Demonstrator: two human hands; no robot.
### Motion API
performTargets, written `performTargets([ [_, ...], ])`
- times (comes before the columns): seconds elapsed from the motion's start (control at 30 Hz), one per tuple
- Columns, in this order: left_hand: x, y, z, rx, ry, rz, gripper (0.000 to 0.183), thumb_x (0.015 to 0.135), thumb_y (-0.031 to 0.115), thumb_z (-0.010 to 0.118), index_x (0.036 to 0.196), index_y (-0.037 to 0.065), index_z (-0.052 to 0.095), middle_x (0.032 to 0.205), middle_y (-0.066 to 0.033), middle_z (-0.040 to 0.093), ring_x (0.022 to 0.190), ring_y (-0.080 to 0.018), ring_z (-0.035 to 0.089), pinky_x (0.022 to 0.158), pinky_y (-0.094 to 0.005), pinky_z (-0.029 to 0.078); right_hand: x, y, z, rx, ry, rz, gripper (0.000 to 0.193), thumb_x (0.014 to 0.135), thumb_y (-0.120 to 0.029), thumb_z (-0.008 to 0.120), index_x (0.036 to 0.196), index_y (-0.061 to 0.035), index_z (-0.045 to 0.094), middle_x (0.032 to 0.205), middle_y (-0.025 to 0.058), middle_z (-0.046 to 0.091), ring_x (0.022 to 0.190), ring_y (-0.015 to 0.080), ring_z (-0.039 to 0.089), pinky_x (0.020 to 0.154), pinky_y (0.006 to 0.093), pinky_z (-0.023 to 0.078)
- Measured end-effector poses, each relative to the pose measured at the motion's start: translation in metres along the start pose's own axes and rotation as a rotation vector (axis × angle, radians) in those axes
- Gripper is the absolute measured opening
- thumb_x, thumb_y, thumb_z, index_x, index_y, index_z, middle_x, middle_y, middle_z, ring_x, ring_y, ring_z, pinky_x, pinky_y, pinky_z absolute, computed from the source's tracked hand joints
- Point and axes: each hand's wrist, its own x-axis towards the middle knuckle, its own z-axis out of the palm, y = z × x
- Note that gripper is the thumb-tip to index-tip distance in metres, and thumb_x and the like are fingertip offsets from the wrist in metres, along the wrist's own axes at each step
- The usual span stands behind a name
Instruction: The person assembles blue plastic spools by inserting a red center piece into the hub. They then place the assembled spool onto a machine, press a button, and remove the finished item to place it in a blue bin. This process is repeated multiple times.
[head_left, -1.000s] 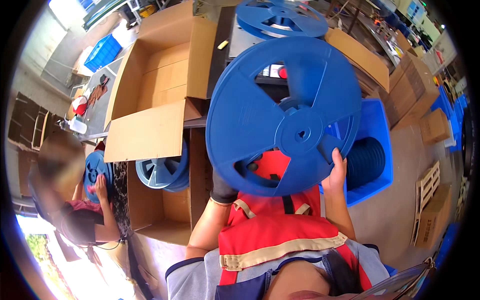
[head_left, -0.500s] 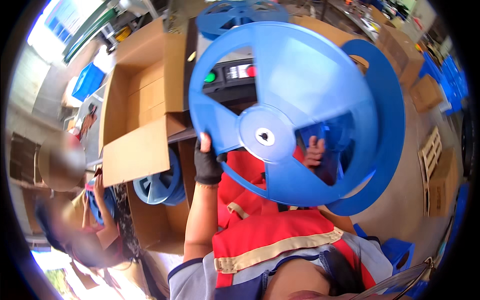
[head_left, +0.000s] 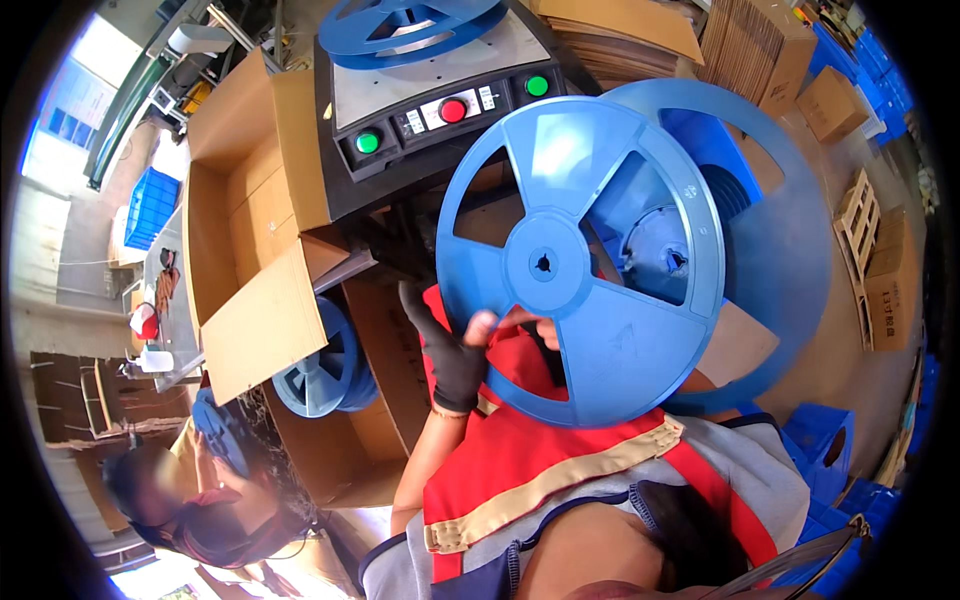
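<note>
Two large blue plastic reels with spoked flanges fill the centre and right of the frame: the front reel (head_left: 580, 260) sits in the middle, and the rear reel (head_left: 770, 230) lies close behind it, offset toward the right. My left hand (head_left: 455, 350), in a dark fingerless glove, sits at the lower left rim of the front reel with its fingers curled round the edge and the thumb pressed on the face. My right hand is hidden behind the reels, so I cannot tell how it is set. As I judge it, the grip is the weak point: one visible hand holds a wide, thin disc at a single spot on its rim, so the reel could pivot and slip down onto my red and grey vest (head_left: 560, 480). The two reels could also slide against each other and part. Just above, at the upper middle, stands a dark machine console with green and red buttons (head_left: 450, 110); a swing upward could knock the buttons. A person (head_left: 200, 510) crouches at the lower left by the open cardboard box (head_left: 250, 250), well apart.
</note>
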Motion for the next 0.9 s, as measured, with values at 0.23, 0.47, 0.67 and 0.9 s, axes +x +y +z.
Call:
performTargets([
  [0.23, 0.078, 0.026, -0.003, 0.106, -0.747, 0.203, 0.096, 0.074, 0.034, 0.081, 0.143, -0.001, 0.024, 0.139, -0.0183, 0.039, 0.125, -0.0268, 0.042, 0.103, -0.0389, 0.037, 0.048, 0.007, 0.000, -0.376, 0.162, 0.248, 0.032, 0.095, -0.028, 0.055, 0.117, -0.0036, 0.056, 0.096, 0.0078, 0.064, 0.082, 0.0142, 0.063, 0.070, 0.0304, 0.053],
  [0.47, 0.038, 0.018, -0.014, -0.044, -0.628, 0.048, 0.101, 0.071, 0.034, 0.083, 0.144, -0.001, 0.023, 0.139, -0.0202, 0.037, 0.127, -0.0294, 0.040, 0.104, -0.0404, 0.036, 0.047, -0.045, -0.021, -0.351, 0.502, 0.033, 0.030, 0.087, -0.029, 0.066, 0.102, -0.0028, 0.061, 0.083, 0.0057, 0.063, 0.071, 0.0144, 0.063, 0.061, 0.0296, 0.053],
  [0.67, -0.016, 0.006, -0.081, -0.046, -0.472, -0.143, 0.105, 0.068, 0.034, 0.085, 0.144, 0.000, 0.021, 0.140, -0.0219, 0.035, 0.128, -0.0316, 0.039, 0.105, -0.0417, 0.036, 0.050, -0.046, -0.052, -0.873, 0.808, -0.366, 0.044, 0.090, -0.037, 0.064, 0.113, 0.0005, 0.057, 0.091, 0.0105, 0.063, 0.084, 0.0210, 0.062, 0.076, 0.0313, 0.049],
  [0.9, 0.011, 0.033, -0.068, -0.242, -0.484, -0.217, 0.110, 0.064, 0.034, 0.087, 0.145, 0.000, 0.020, 0.140, -0.0238, 0.034, 0.130, -0.0341, 0.037, 0.106, -0.0432, 0.036, 0.027, -0.075, 0.025, -1.977, 0.462, -0.926, 0.080, 0.076, -0.058, 0.066, 0.136, -0.0085, 0.047, 0.143, 0.0201, 0.035, 0.106, 0.0373, 0.055, 0.092, 0.0420, 0.046],
])
